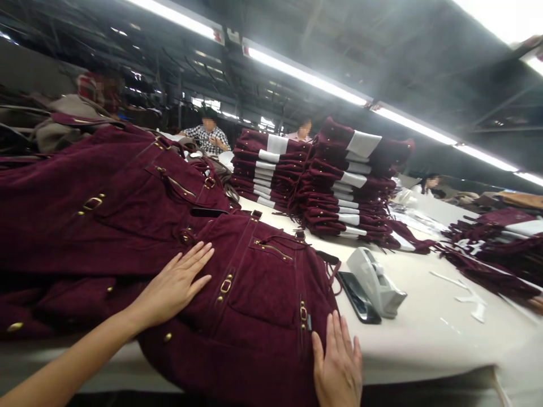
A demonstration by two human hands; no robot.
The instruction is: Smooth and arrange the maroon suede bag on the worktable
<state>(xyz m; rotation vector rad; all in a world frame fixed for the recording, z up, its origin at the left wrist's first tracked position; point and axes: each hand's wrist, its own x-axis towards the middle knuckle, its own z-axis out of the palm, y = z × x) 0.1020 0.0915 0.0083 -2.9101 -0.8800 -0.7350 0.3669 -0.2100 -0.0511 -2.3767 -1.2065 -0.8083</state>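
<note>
Right hand and left hand press flat on burgundy garment, grip open.

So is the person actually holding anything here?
Nothing is gripped. The left hand lies flat on the maroon suede garment; the right hand rests open at its edge.

Both hands lie flat on burgundy jacket.

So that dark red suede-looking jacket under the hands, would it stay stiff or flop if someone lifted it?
The jacket would probably flop: it already drapes over the table edge and wrinkles under the left hand. It looks fairly heavy for cloth, given the thick nap and many metal buckles. Its fuzzy surface likely grips rather than slides under the right hand.
</note>
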